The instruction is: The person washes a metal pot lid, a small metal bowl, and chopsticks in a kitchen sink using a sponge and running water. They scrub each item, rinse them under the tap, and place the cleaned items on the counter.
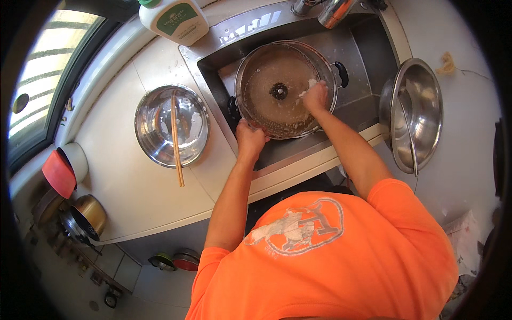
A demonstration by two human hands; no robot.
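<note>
In the steel sink [360, 52] sits a round pot or lid with a glass-like face [276, 108], a black knob [279, 91] at its middle and droplets and suds over it. A pot with black side handles [341, 75] shows around it. My left hand [252, 136] grips the near left rim. Over the right part of the lid, my right hand [316, 96] is closed on a whitish, soft wad [307, 85], perhaps a cloth or scrubber, against the surface.
Left of the sink, a steel bowl [150, 136] bears wooden chopsticks [176, 148]. A large steel basin [432, 116] with a long metal utensil stands right. Behind are a detergent bottle [172, 20] and the faucet [334, 14]. Pots, including a gold-coloured one [94, 212], stand far left.
</note>
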